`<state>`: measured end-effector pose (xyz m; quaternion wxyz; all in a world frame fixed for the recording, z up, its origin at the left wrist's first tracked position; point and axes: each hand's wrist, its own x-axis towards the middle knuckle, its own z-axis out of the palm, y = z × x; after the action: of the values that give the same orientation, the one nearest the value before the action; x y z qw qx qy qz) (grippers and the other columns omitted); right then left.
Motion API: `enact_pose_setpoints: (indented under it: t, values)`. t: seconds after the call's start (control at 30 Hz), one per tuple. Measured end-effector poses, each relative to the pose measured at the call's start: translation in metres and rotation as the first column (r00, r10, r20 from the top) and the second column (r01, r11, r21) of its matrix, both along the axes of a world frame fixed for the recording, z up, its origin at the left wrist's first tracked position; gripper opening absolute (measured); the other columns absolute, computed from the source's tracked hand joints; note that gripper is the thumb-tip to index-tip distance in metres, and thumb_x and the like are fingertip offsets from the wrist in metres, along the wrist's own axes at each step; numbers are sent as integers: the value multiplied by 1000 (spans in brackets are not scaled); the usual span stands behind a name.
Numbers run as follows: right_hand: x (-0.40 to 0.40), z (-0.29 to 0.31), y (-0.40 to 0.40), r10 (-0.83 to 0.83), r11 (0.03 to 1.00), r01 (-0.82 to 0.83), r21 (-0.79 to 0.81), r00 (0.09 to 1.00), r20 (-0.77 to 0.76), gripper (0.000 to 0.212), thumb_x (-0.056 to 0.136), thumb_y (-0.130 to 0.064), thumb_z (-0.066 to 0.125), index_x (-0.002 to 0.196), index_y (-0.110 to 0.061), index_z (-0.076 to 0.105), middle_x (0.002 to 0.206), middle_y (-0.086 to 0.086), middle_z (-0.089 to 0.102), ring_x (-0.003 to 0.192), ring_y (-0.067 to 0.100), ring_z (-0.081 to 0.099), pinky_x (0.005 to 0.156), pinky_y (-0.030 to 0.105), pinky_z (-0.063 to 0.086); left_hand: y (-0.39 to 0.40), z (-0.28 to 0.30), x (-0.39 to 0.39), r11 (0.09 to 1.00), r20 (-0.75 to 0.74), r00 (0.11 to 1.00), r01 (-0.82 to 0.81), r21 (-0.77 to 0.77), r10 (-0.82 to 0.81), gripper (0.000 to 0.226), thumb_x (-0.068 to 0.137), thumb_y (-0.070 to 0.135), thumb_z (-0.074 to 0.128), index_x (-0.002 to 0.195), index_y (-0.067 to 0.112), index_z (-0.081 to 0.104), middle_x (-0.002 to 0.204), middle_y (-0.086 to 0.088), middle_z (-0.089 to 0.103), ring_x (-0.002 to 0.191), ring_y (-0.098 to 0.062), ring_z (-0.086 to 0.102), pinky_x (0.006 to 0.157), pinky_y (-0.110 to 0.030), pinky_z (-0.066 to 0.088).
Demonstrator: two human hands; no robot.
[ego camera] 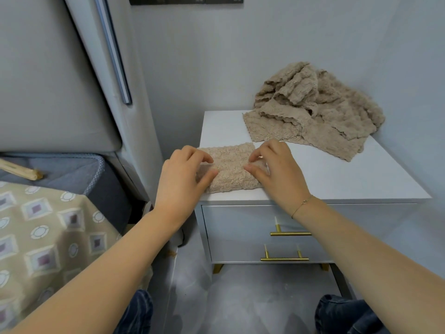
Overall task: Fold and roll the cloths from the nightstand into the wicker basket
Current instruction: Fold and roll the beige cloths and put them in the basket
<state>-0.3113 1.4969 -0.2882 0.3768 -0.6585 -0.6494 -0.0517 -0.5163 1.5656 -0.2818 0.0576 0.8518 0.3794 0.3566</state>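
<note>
Here the main risk, as I judge it, is that the folded cloth (230, 168) loosens before the roll is tight. It is thick and fluffy, so if the two hands do not turn it evenly, one end may roll faster and the roll may come out crooked or spring open. The cloth also lies close to the front edge of the nightstand (337, 169), at about 6 o'clock on the top, so a push toward the body could slide it off the edge. The wicker basket is not in view, so the carry to it may need a search, and a loose roll could open on the way.

The left hand (183, 174) has its fingers curled and pinches the left end of the folded cloth between thumb and fingers. The right hand (274, 169) does the same on the right end, with thumb and forefinger closed on the fabric. The pile of cloths (317, 109) waits at about 1 o'clock, well apart from both hands.
</note>
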Motion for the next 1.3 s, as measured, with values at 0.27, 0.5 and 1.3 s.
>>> enact_pose_setpoints:
  t: [0.27,0.5,1.3]
  values:
    - [15,0,-13,165,976,-159,-152,986,33,35,96,-41,52,116,-15,66,109,-5,61,102,13,49,88,29,42,7,-2,-16,980,-152,973,155,-122,-173,49,89,60,47,117,24,65,111,11,61,100,-9,52,90,-28,43]
    - [19,-3,-29,213,942,-193,-274,976,48,64,77,-57,68,131,-25,52,125,-10,51,113,9,43,95,22,36,-2,-4,-21,969,-227,943,220,-115,-242,63,77,53,73,127,18,58,123,7,57,109,-9,55,92,-19,39]
    - [21,17,-25,-25,925,-169,-339,865,-500,54,81,-45,70,60,-19,28,54,-11,25,49,5,24,52,23,17,6,9,-17,681,113,992,124,-722,-62,36,81,51,70,96,19,65,94,0,71,91,-18,66,89,-34,51]
